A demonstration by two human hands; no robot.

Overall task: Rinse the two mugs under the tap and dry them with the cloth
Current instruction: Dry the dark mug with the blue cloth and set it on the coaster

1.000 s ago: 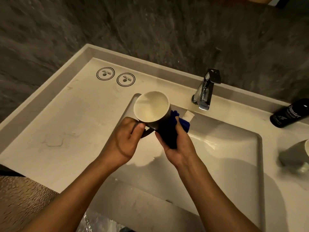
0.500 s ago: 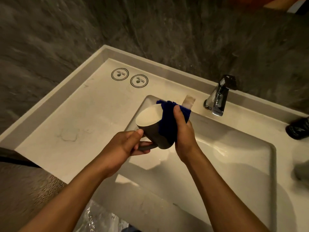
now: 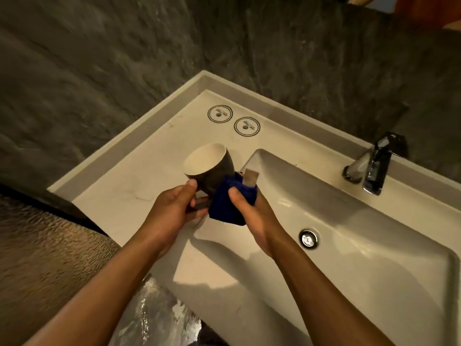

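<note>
Above the counter's left edge, beside the basin (image 3: pixel 361 245), a dark mug (image 3: pixel 212 168) is held tilted, its pale interior seen empty. Basin holds no standing water; drain (image 3: pixel 308 238) is shut. Left hand (image 3: pixel 172 213) is closed on the handle; right hand (image 3: pixel 252 216) presses a blue cloth (image 3: pixel 227 203) against the mug's base. Two round printed marks (image 3: pixel 233 119) are noted; lettering unreadable.

pale stone-look bench (image 3: pixel 119 196) with a raised back lip, two round black-ringed stickers (image 3: pixel 233 120) near the corner, shiny drain plug (image 3: pixel 308 238) in the basin, dark textured wall (image 3: pixel 99 58) behind
</note>
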